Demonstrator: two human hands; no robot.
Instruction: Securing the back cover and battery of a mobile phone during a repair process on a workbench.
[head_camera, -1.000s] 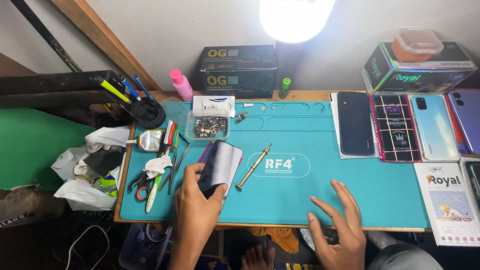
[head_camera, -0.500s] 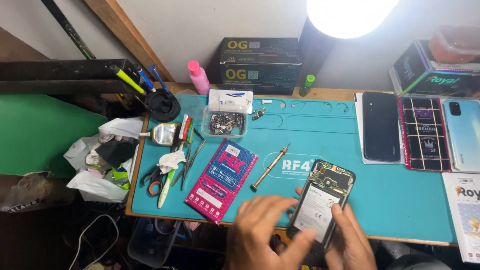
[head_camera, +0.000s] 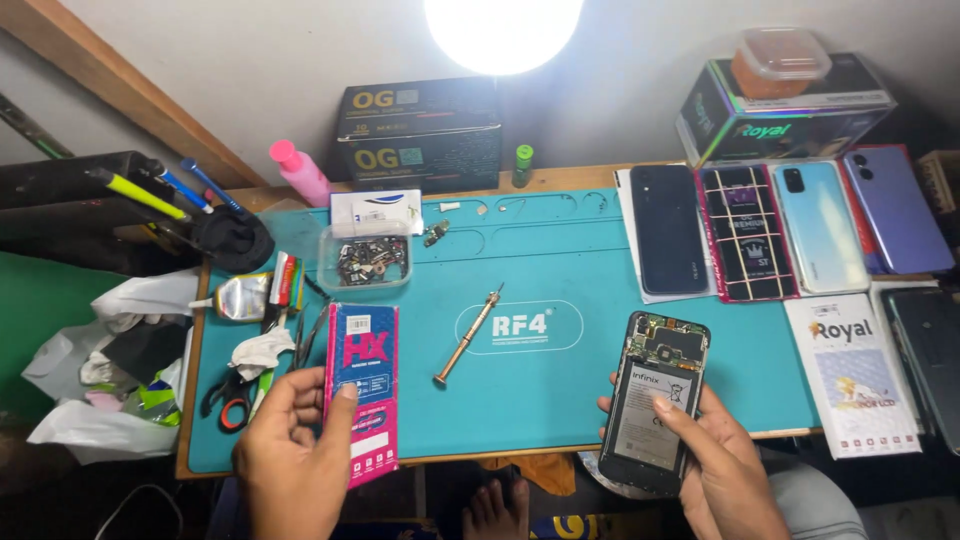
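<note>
Lifted off the mat since the earlier frame — pink-and-blue flat box (head_camera: 362, 390) now pinched by left hand (head_camera: 295, 450), thumb across its face. Right hand (head_camera: 715, 455) grips the opened phone (head_camera: 655, 400) from below, thumb pressed on its battery — screwdriver (head_camera: 468, 335) lies between them.

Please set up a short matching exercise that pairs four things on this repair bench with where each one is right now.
Things:
1. opened phone
2. pink and blue box
3. screwdriver
4. clear tub of small parts

Places:
A. lying loose in the middle of the teal mat
B. in the left hand
C. standing at the back left of the mat, in front of the black boxes
D. in the right hand, back cover off

Pairs: 1-D, 2-B, 3-A, 4-C
</note>
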